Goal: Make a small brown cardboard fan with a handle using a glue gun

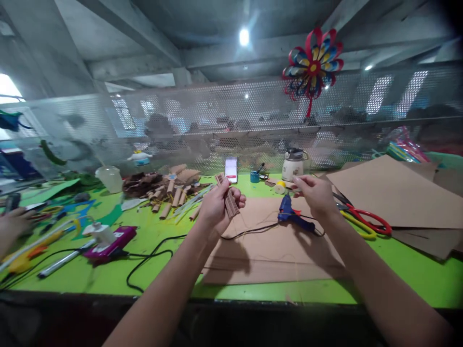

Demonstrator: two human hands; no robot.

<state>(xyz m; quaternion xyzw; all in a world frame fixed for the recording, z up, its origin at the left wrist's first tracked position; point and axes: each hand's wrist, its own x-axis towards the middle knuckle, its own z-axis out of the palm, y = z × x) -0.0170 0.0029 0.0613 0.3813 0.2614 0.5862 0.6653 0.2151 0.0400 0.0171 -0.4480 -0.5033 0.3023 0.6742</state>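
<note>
My left hand (216, 202) is closed around a pleated piece of brown corrugated cardboard (228, 200), held tilted above the table. Off to the right my right hand (316, 193) is raised, thumb and fingertips pinched together; what lies between them is too small to make out. Just below it a blue glue gun (285, 209) rests on a stack of brown cardboard sheets (260, 250). Thin thread-like strands trail over the sheets beneath my left hand. Red-handled scissors (369, 219) and a yellow-handled pair (361, 229) lie beside my right wrist.
Rolled cardboard tubes (177, 196) and glue sticks (190, 205) are heaped at the left. A purple power strip (112, 243) feeds black cords across the green table (159, 277). A phone (230, 170) and a flask (292, 166) stand behind. Another person's hand (16, 224) is far left.
</note>
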